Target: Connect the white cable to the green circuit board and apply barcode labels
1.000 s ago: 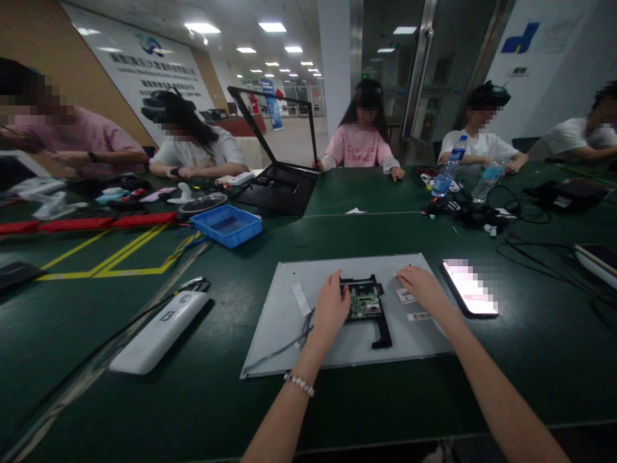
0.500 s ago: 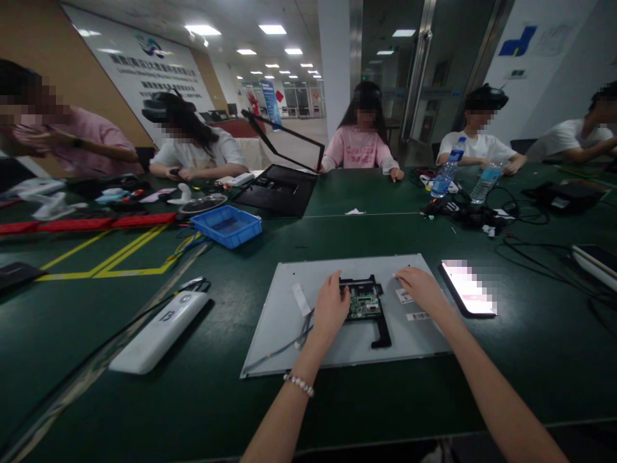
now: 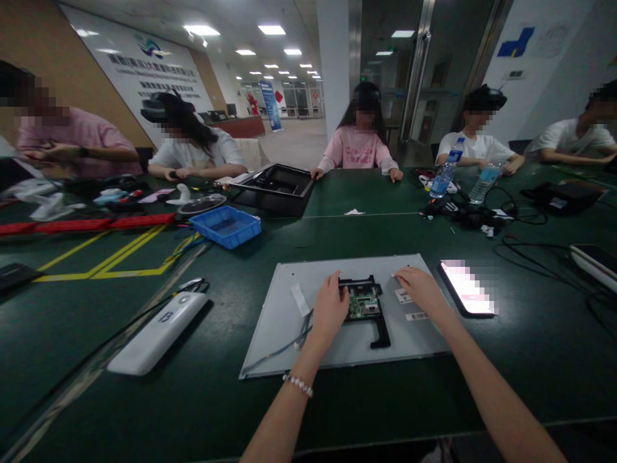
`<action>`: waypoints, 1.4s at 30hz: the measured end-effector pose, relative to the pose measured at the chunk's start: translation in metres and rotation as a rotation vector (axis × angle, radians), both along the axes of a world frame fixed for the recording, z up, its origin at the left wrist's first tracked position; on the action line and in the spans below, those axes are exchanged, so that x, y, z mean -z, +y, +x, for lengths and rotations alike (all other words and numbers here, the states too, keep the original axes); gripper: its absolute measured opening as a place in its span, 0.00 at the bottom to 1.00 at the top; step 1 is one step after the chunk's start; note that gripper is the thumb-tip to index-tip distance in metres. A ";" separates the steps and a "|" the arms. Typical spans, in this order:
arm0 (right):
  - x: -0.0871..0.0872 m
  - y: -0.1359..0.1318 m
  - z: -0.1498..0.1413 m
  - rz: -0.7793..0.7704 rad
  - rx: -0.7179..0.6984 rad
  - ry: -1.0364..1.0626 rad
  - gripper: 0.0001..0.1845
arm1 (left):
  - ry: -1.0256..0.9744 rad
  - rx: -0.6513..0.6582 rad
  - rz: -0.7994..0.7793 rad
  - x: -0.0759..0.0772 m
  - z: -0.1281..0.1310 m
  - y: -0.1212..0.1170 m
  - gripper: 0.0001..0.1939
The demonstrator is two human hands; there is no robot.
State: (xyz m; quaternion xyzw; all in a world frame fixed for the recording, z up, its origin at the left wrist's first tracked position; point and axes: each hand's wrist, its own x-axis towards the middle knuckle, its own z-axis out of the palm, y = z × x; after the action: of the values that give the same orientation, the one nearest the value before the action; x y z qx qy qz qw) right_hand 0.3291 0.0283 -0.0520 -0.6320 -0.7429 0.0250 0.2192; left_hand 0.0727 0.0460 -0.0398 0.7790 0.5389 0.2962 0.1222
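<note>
A pale flat display panel (image 3: 274, 321) lies on the table before me, with stickers and a thin grey cable on it. On its middle sits a black plastic bracket (image 3: 382, 331) around a green circuit board (image 3: 361, 307). My left hand (image 3: 331, 305), a beaded bracelet at its wrist, grips the bracket's left side with thumb and fingers; that edge is hidden beneath it. Near the panel's upper right edge, my right hand (image 3: 420, 288) is closed in a pinch. A small pale bit shows at its fingertips, too little to name.
Right of the panel lies a lit phone (image 3: 465, 289). A white power bank (image 3: 159, 331) with cables lies to the left. Farther back are a blue tray (image 3: 226, 226), a black frame (image 3: 284, 183) near a co-worker's hand, and two water bottles (image 3: 448, 168). Other people sit across the table.
Across the table, the black frame has swung down from a raised tilt to lie low over the dark panel. My own hands have hardly moved.
</note>
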 end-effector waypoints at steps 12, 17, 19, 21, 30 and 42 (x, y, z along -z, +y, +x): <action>-0.012 -0.006 -0.002 0.103 0.092 0.049 0.16 | -0.003 0.003 0.010 0.000 -0.001 0.001 0.20; -0.013 -0.006 -0.001 0.088 0.099 0.066 0.16 | 0.002 0.000 0.011 0.000 -0.001 0.001 0.20; -0.013 -0.006 0.000 0.096 0.086 0.077 0.16 | 0.006 -0.004 0.010 0.000 -0.001 0.001 0.20; -0.016 -0.007 0.001 0.138 0.108 0.104 0.16 | 0.007 -0.004 0.011 0.000 -0.001 0.001 0.20; -0.029 0.001 -0.028 0.229 0.024 0.130 0.16 | -0.013 -0.015 0.021 0.003 -0.001 0.002 0.20; -0.030 0.036 -0.120 -0.090 -0.147 -0.142 0.14 | 0.058 -0.065 0.008 0.006 -0.002 0.003 0.19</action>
State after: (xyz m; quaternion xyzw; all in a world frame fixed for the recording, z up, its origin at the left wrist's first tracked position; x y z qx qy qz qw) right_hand 0.2087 0.0642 -0.0224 -0.5852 -0.7990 0.0294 0.1351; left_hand 0.0710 0.0488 -0.0453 0.7698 0.5662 0.2795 0.0934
